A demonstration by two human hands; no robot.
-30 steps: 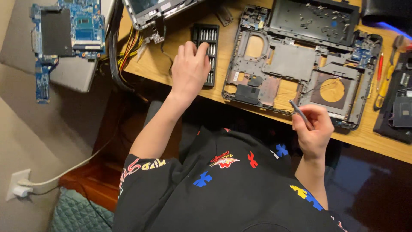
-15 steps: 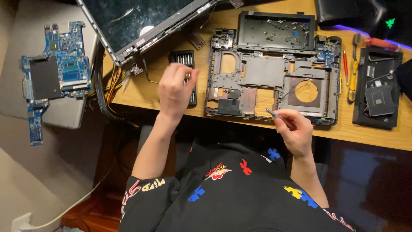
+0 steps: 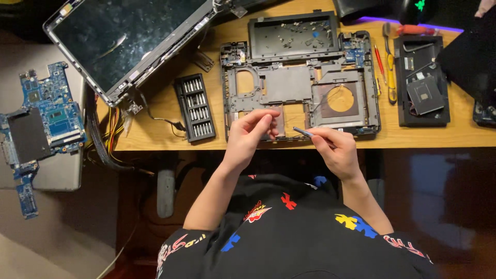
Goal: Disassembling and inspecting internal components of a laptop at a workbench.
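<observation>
My right hand (image 3: 335, 151) grips a slim grey screwdriver (image 3: 303, 132) whose tip points left toward my left hand. My left hand (image 3: 249, 135) hovers over the front edge of the bare laptop chassis (image 3: 299, 82), fingers pinched together as if on something small; what it holds is too small to tell. A black case of screwdriver bits (image 3: 194, 107) lies open on the wooden desk (image 3: 155, 113), just left of my left hand.
A detached laptop screen panel (image 3: 129, 39) leans at the desk's back left. A blue circuit board (image 3: 39, 124) rests on a grey surface at the far left. A black tray with parts (image 3: 421, 82) and loose tools (image 3: 388, 62) sit to the right of the chassis.
My left hand left the bit case and moved right to the chassis front, fingers pinched. My right hand and screwdriver came closer to it. The view shifted, showing more of the desk.
</observation>
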